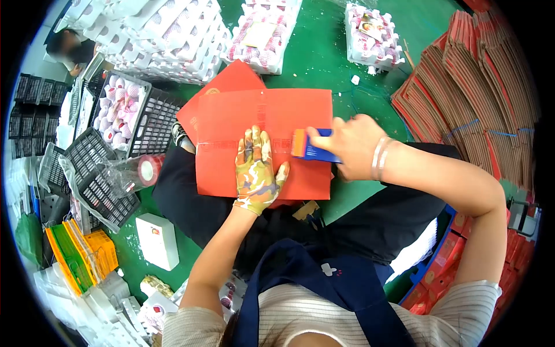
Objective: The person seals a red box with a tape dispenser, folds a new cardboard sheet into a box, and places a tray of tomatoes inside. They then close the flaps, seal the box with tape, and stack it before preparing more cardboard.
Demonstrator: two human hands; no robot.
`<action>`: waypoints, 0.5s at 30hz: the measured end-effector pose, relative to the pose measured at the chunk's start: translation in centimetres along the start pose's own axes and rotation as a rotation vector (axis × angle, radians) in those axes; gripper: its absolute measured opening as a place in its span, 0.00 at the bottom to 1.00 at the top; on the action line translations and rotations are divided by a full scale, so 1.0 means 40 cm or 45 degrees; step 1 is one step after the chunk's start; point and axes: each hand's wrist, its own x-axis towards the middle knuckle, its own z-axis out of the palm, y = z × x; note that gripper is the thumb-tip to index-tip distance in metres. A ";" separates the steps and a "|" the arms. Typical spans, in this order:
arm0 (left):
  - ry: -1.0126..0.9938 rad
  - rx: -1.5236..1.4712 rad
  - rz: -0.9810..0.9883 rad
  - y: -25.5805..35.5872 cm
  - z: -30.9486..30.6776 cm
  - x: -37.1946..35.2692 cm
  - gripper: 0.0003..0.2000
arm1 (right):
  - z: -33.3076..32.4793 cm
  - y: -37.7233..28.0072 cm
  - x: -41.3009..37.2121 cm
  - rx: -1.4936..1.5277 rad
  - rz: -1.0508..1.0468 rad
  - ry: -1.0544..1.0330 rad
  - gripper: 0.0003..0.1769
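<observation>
A red cardboard box (295,115) lies in front of me over my legs, with printed tape running across its top. My left hand (256,173), in a camouflage-patterned glove, presses flat on the box, its fingers stretched out. My bare right hand (352,144) is closed around a blue tape dispenser (317,151) with an orange end, held at the right part of the box along the tape line. Whether the dispenser touches the box is hard to tell. Another red cardboard piece (240,78) sticks out behind the box.
Stacked white foam trays (167,43) and foam trays of wrapped fruit (263,37) stand ahead. Flattened cartons (468,87) are piled at the right. Black crates (156,118), a tape roll (148,170), a yellow crate (101,254) and a white foam block (157,242) lie left. Another person (75,52) is far left.
</observation>
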 end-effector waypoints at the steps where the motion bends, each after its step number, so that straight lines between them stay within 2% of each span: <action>1: -0.007 0.012 -0.004 0.001 0.003 0.001 0.38 | 0.026 0.018 -0.038 0.012 0.011 0.078 0.40; 3: -0.010 0.022 0.010 0.005 0.002 0.002 0.38 | 0.088 0.063 -0.090 0.024 -0.004 0.279 0.39; 6: -0.022 0.052 0.029 0.006 -0.007 0.007 0.38 | 0.118 0.109 -0.137 -0.016 -0.024 0.302 0.42; 8: -0.064 0.076 0.009 0.013 -0.007 0.004 0.38 | 0.153 0.160 -0.192 -0.042 -0.012 0.212 0.44; 10: -0.068 0.065 0.032 0.019 -0.004 0.003 0.38 | 0.196 0.175 -0.200 -0.014 -0.029 0.231 0.43; 12: -0.193 0.173 0.064 0.029 -0.011 0.019 0.38 | 0.236 0.167 -0.162 0.015 -0.048 0.384 0.42; 13: -0.184 0.162 0.202 0.042 -0.008 0.037 0.37 | 0.248 0.174 -0.145 0.057 -0.069 0.403 0.41; 14: -0.195 0.170 0.213 0.064 0.000 0.060 0.37 | 0.257 0.180 -0.143 0.071 -0.060 0.409 0.41; 15: -0.244 0.123 0.366 0.103 0.006 0.097 0.35 | 0.264 0.188 -0.147 0.057 -0.046 0.402 0.41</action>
